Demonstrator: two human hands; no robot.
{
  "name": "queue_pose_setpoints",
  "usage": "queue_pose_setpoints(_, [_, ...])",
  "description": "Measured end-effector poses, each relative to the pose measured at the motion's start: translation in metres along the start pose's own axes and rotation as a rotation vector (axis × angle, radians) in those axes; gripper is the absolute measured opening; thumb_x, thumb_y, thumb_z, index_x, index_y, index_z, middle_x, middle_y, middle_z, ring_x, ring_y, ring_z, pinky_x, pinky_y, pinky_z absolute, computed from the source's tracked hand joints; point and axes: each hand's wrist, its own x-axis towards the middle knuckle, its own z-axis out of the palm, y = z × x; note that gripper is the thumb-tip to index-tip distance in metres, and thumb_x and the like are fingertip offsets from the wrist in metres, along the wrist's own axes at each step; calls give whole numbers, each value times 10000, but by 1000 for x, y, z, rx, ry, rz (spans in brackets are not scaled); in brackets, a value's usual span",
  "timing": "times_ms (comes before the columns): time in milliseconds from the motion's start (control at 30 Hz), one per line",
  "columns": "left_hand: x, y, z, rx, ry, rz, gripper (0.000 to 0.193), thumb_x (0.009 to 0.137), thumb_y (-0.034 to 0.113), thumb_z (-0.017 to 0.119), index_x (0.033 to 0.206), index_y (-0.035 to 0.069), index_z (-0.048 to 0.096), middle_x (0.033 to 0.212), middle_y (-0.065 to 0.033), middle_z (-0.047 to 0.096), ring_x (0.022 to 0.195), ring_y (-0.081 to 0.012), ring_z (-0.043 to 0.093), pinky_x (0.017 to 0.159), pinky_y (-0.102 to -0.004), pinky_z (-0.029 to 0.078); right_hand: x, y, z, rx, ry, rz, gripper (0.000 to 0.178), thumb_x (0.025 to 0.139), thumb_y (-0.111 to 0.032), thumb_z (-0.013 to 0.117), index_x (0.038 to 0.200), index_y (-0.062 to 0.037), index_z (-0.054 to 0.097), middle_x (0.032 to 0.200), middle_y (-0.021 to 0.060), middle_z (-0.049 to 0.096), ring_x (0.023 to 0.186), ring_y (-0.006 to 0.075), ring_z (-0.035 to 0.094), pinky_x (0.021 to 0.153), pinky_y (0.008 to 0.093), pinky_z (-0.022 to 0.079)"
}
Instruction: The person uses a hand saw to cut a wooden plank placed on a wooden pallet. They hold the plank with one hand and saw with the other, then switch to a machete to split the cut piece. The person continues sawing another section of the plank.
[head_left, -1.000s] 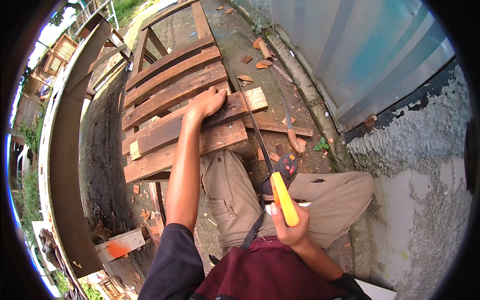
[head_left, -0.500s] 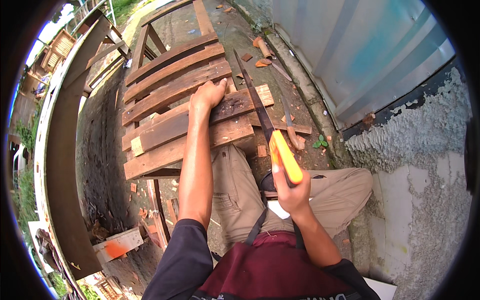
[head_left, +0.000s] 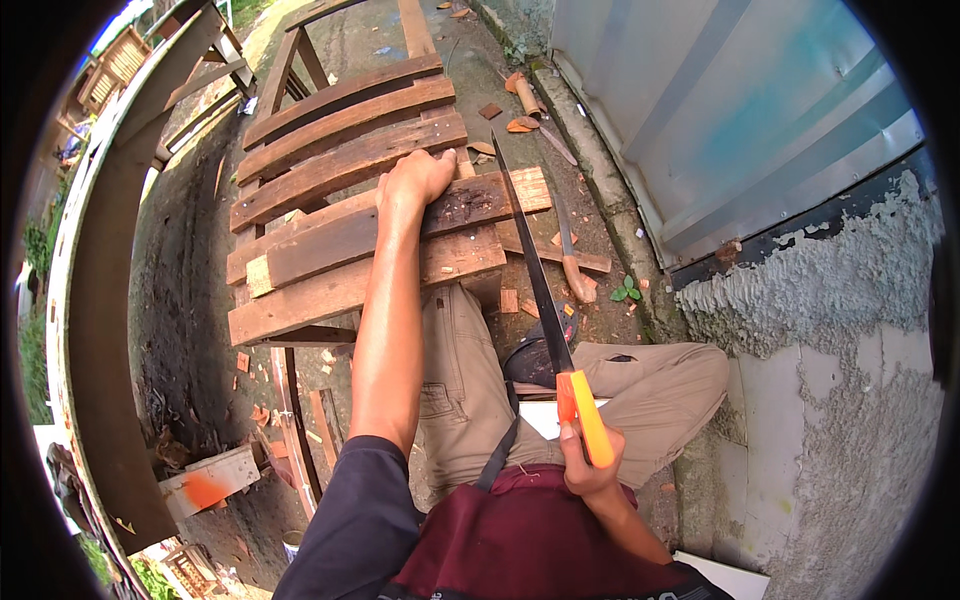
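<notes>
My right hand [head_left: 590, 468] is closed around the yellow and orange handle of a handsaw [head_left: 545, 300]. Its long dark blade points away from me and crosses the right end of a dark wooden plank [head_left: 330, 248]. That plank lies across a slatted wooden frame [head_left: 345, 182]. With the arm stretched forward, my left hand [head_left: 418, 178] presses on the plank, fingers curled at its far edge. A paler cut section shows at each end of the plank. Another board [head_left: 370, 288] lies on the near side, by my knee.
A knife with a wooden handle [head_left: 577, 278] lies on the ground right of the frame, among wood offcuts [head_left: 510, 301] and a small green plant [head_left: 626, 289]. A corrugated metal sheet [head_left: 740, 110] and a rough wall [head_left: 820, 270] bound the right. A long wooden structure [head_left: 120, 330] stands left.
My right hand has drawn the saw back toward my body, so its handle is lower and nearer my waist. My left hand stays on the plank.
</notes>
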Motion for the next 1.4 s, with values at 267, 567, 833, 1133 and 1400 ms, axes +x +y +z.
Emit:
queue_pose_setpoints(267, [24,-11,7,-45,70,70,743,931,564,498,1226,-97,665,1330,-346,586,1312,-447,551,1121,-467,406,162,8,68,160,110,9,211,908,-150,679,806,27,624,601,150,574,510,211,540,529,385,422])
queue_pose_setpoints(567, [20,-15,13,-39,73,62,757,936,592,512,1219,-91,672,1298,-341,615,1275,-441,585,1094,-459,431,-21,1,-5,7,-46,-31,87,886,-26,633,819,30,628,647,125,591,505,246,595,498,360,458])
queue_pose_setpoints(833, [21,-4,5,-4,11,11,723,937,569,493,1355,-6,622,1425,-238,577,1352,-388,537,1137,-486,390,163,13,54,217,82,91,220,915,-142,663,770,18,621,577,141,567,521,185,577,528,376,430])
queue_pose_setpoints(1133, [33,-20,12,23,41,90,786,922,613,515,1270,-79,649,1334,-320,601,1305,-426,565,1111,-460,416,-3,26,5,137,93,-47,174,898,-42,633,1002,85,691,627,107,627,508,194,636,514,323,492])
queue_pose_setpoints(1400, [34,-23,11,6,89,152,807,920,652,526,1153,-101,697,1221,-386,628,1245,-461,599,1073,-453,440,58,11,14,354,94,24,144,925,-70,642,805,7,634,564,49,545,470,128,529,473,319,389])
